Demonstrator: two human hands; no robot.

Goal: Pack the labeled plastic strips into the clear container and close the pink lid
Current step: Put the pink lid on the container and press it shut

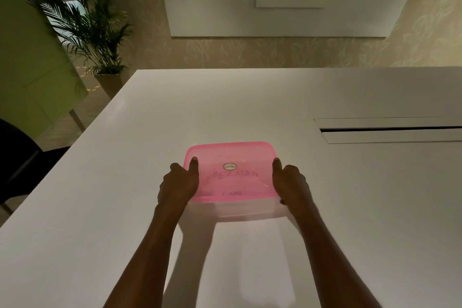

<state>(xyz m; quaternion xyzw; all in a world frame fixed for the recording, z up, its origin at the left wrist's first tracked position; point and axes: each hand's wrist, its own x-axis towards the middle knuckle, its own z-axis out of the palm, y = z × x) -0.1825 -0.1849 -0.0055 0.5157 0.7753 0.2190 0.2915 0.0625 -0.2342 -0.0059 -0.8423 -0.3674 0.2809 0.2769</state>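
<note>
Container (240,211), on the table (350,195) under its lid (230,172), is clamped at both ends by my left hand (176,186) and right hand (291,182), thumbs on the lid to press it sealed.

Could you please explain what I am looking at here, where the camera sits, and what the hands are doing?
There is no machine here: a person wears one wide-angle camera on the head, looking forward and down, so you see their own arms. On the white table stands a clear container with a pink lid on top. The left hand and right hand grip its two sides, thumbs resting on the lid. Faint writing shows through the lid; I cannot make out the strips themselves. A potted plant stands beyond the table.
</note>
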